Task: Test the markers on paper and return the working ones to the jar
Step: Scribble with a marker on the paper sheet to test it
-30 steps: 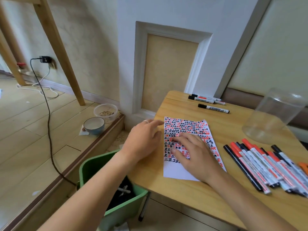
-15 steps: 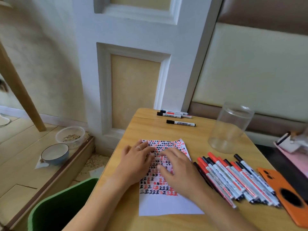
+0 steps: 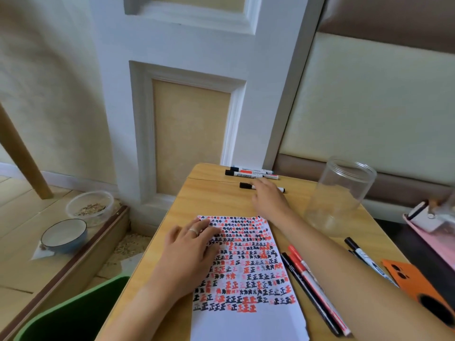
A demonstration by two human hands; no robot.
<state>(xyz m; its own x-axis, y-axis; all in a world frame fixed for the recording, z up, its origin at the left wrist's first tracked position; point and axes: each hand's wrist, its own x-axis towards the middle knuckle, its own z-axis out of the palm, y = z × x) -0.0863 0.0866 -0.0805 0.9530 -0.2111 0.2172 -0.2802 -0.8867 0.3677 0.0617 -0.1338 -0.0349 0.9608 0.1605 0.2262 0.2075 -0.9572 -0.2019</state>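
While left hand point(image 3: 189, 244) pins paper point(image 3: 248, 279), right hand point(image 3: 269, 200) covers marker point(image 3: 246, 185).

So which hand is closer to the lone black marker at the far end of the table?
Right. The right hand lies over the marker, fingers reaching onto it. The left hand rests flat on the paper, well short of it.
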